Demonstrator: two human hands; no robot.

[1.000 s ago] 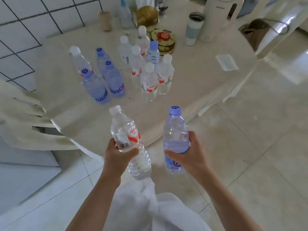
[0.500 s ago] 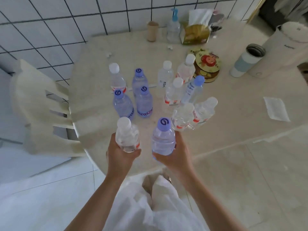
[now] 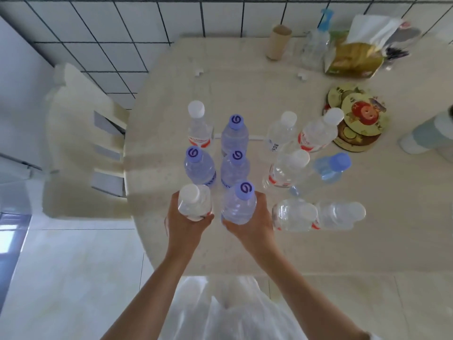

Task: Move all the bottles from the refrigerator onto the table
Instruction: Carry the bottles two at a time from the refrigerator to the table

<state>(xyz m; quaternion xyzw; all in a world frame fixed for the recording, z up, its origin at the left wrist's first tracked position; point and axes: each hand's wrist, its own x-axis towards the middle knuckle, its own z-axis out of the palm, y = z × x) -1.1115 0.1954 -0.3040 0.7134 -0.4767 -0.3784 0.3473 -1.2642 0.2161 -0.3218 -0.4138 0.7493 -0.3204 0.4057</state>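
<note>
Both hands are clenched around upright water bottles over the near edge of the round beige table point(image 3: 343, 253). The left hand point(image 3: 186, 222) wraps a clear white-capped bottle point(image 3: 195, 202) with a red-and-white label peeking out at its lower edge; the right hand point(image 3: 250, 223) wraps a bluish bottle with a purple cap point(image 3: 239, 204) whose top carries a dark swirl mark like a letter G. Whether either bottle's base touches the tabletop cannot be told from this angle.

Just beyond the hands stand three more purple-capped bottles point(image 3: 199, 165) with the same swirl on their caps, and behind them on the left a white-capped bottle with a red label point(image 3: 198, 128). To the right is a cluster of white-capped clear bottles point(image 3: 285, 170) with red-and-white labels; one at the back shows small dark characters on a white label, too small to read. A light-blue-capped bottle point(image 3: 331, 166) stands among them, and two more clear bottles point(image 3: 318, 214) stand just right of the right hand.

Farther back on the table are a round tin with a cartoon face point(image 3: 360, 116), a cardboard tube point(image 3: 278, 42), a spray bottle with a blue nozzle point(image 3: 316, 40) and a yellow tissue pack point(image 3: 355, 55). A pale chair point(image 3: 78, 143) is beside the table at left, before a white tiled wall point(image 3: 122, 33).
</note>
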